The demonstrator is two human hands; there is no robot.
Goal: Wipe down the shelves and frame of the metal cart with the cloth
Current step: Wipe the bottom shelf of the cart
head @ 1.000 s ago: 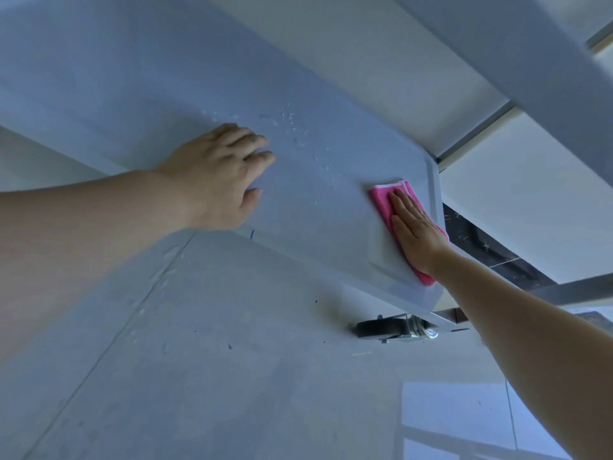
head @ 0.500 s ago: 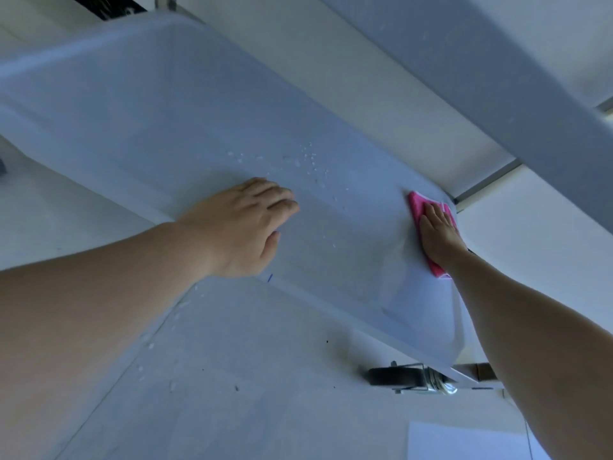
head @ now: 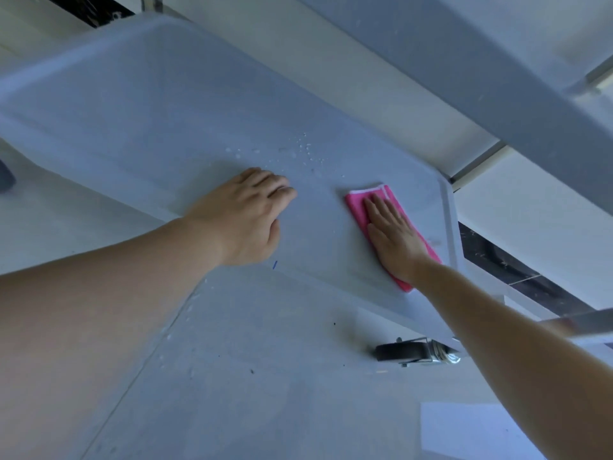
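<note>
The cart's bottom shelf (head: 139, 121) is a pale grey metal tray that fills the upper left and middle of the view. A folded pink cloth (head: 358, 204) lies on it towards the right end, with my right hand (head: 394, 240) pressed flat on top, fingers together and stretched out. My left hand (head: 245, 214) rests palm down on the shelf's near edge, fingers slightly curled, holding nothing. Water droplets (head: 303, 151) dot the shelf just beyond my left hand. The upper shelf's edge (head: 481, 78) crosses the top right.
A black caster wheel (head: 404, 351) of the cart stands on the grey floor (head: 265, 376) below the shelf's right corner. A cart frame bar (head: 590, 322) juts in at the right edge. A bright patch of light lies on the floor at bottom right.
My right hand has slid the pink cloth leftwards from the shelf's right rim towards the middle. My left hand stays planted on the near edge. The view has shifted a little.
</note>
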